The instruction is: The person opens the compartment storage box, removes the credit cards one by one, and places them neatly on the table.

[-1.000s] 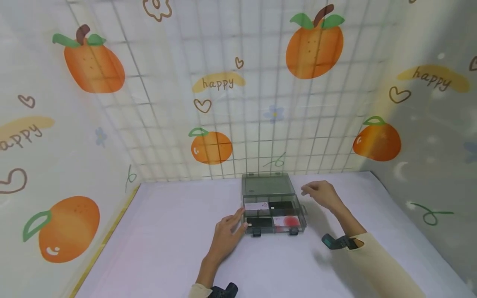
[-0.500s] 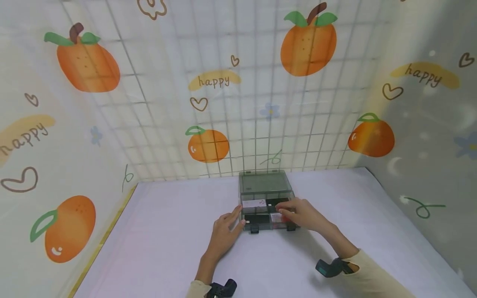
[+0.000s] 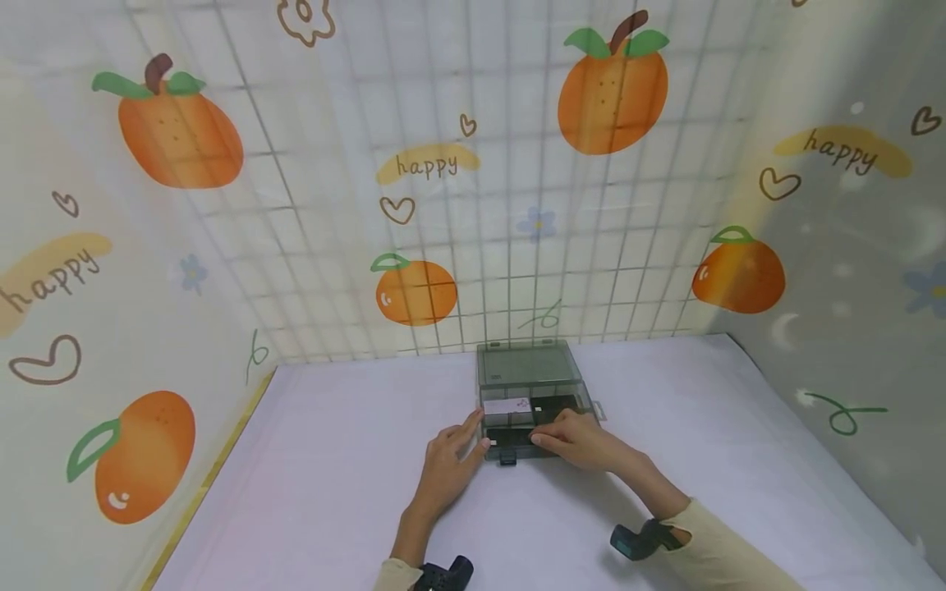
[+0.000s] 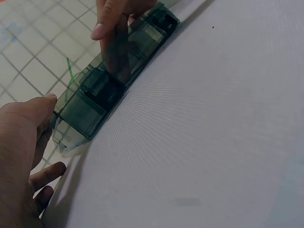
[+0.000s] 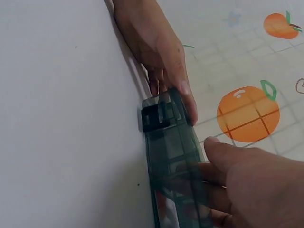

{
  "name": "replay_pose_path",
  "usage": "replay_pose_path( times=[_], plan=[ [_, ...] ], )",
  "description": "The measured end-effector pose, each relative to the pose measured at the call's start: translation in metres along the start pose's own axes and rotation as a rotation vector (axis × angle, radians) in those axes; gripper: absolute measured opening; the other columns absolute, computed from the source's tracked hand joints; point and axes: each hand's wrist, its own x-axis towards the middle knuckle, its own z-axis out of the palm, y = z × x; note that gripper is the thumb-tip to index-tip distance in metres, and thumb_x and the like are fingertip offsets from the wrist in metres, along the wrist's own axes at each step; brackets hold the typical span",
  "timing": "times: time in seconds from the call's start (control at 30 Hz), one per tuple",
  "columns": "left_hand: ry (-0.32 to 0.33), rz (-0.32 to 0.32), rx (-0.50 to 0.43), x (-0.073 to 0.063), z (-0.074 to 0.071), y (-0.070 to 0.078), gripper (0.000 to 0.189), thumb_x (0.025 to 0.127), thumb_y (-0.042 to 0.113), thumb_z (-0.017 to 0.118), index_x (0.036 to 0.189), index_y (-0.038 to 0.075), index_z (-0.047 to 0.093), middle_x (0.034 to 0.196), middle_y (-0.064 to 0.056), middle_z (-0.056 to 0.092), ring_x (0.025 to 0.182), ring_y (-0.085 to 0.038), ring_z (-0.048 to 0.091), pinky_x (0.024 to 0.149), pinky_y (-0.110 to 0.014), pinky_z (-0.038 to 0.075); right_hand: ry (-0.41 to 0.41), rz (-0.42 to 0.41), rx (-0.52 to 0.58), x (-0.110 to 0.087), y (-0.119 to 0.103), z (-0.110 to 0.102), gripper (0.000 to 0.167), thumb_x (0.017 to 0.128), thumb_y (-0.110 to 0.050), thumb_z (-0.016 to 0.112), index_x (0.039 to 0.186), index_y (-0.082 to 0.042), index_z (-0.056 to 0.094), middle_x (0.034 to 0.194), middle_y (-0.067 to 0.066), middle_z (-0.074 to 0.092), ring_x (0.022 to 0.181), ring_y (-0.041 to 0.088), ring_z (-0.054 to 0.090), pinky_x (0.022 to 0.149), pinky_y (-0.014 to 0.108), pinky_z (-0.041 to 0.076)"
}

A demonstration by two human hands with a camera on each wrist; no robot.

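Observation:
A green see-through compartment case [image 3: 528, 364] lies with its lid folded back. Inside are a white box with a small print [image 3: 506, 408], a black piece at back right [image 3: 556, 404] and another black piece at front left [image 3: 510, 437]. My left hand [image 3: 447, 460] touches the case's left side and front corner with extended fingers. My right hand [image 3: 591, 447] covers the front right compartment. Through the wall [image 5: 166, 152], its fingers show down inside the case while the thumb stays above. A white and red piece [image 5: 167, 211] shows there too; nothing visible is pinched.
The case stands on a white tabletop [image 3: 332, 476] near the back curtain [image 3: 325, 287], which has a grid behind it and orange prints. Dark latches [image 3: 507, 458] project from the case's front. Each wrist wears a dark camera [image 3: 639, 540].
My right hand has come from beside the case's right edge, over the right compartments, and down into the front ones. My left hand has stayed at the left side.

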Motion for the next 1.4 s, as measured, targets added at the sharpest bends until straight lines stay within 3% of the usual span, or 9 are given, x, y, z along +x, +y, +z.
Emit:
replay_pose_path(
  times=[0.23, 0.37, 0.63, 0.83, 1.0, 1.23, 1.4],
  plan=[
    [-0.001, -0.018, -0.010, -0.001, -0.001, 0.003, 0.056, 0.100, 0.051, 0.054, 0.151, 0.030, 0.047, 0.149, 0.012, 0.048, 0.129, -0.030, 0.049, 0.109, -0.061, 0.028, -0.023, 0.043, -0.012, 0.005, -0.002, 0.001, 0.038, 0.104, -0.035, 0.055, 0.123, -0.007, 0.073, 0.084, -0.010, 0.066, 0.089, 0.014, 0.053, 0.069, 0.031, 0.042],
    [0.011, 0.010, -0.007, -0.001, -0.002, 0.004, 0.054, 0.101, 0.048, 0.054, 0.151, 0.027, 0.048, 0.149, 0.009, 0.049, 0.127, -0.032, 0.051, 0.107, -0.062, 0.029, -0.001, 0.057, 0.025, 0.008, 0.003, 0.001, 0.038, 0.105, -0.032, 0.053, 0.122, -0.004, 0.072, 0.080, -0.006, 0.066, 0.082, 0.011, 0.054, 0.070, 0.031, 0.046],
    [0.006, 0.016, -0.002, 0.000, -0.001, 0.000, 0.055, 0.101, 0.051, 0.052, 0.151, 0.029, 0.046, 0.150, 0.010, 0.048, 0.128, -0.031, 0.050, 0.107, -0.062, 0.029, 0.010, 0.157, 0.197, 0.011, 0.000, -0.006, 0.028, 0.102, -0.018, 0.059, 0.115, 0.004, 0.072, 0.103, 0.009, 0.074, 0.072, 0.013, 0.059, 0.064, 0.029, 0.050],
    [0.023, 0.030, 0.008, 0.000, 0.001, -0.001, 0.054, 0.101, 0.050, 0.052, 0.151, 0.027, 0.048, 0.150, 0.009, 0.048, 0.127, -0.032, 0.051, 0.106, -0.062, 0.030, -0.008, 0.327, 0.290, 0.018, -0.005, -0.007, 0.024, 0.101, -0.014, 0.059, 0.111, 0.001, 0.075, 0.099, 0.007, 0.075, 0.084, 0.017, 0.069, 0.071, 0.033, 0.055],
    [0.005, 0.013, 0.001, -0.001, 0.002, -0.001, 0.056, 0.101, 0.052, 0.051, 0.152, 0.029, 0.046, 0.151, 0.012, 0.046, 0.129, -0.032, 0.049, 0.108, -0.061, 0.028, -0.038, 0.408, 0.421, 0.022, -0.008, -0.012, 0.023, 0.099, -0.010, 0.059, 0.104, 0.004, 0.076, 0.089, 0.008, 0.073, 0.079, 0.017, 0.065, 0.075, 0.034, 0.056],
    [0.014, 0.018, 0.010, -0.001, 0.000, 0.001, 0.056, 0.101, 0.050, 0.053, 0.151, 0.026, 0.047, 0.151, 0.010, 0.047, 0.128, -0.032, 0.050, 0.107, -0.061, 0.029, -0.121, 0.470, 0.676, 0.026, -0.009, -0.021, 0.032, 0.100, -0.017, 0.059, 0.109, 0.012, 0.070, 0.104, 0.019, 0.072, 0.083, 0.021, 0.060, 0.073, 0.032, 0.047],
    [0.000, 0.012, 0.009, -0.001, -0.001, 0.003, 0.057, 0.101, 0.051, 0.052, 0.151, 0.026, 0.047, 0.151, 0.010, 0.047, 0.128, -0.032, 0.049, 0.108, -0.060, 0.029, -0.138, 0.557, 0.773, 0.028, -0.009, -0.025, 0.034, 0.101, -0.019, 0.058, 0.113, 0.012, 0.068, 0.107, 0.021, 0.071, 0.088, 0.023, 0.064, 0.075, 0.032, 0.048]
  ],
)
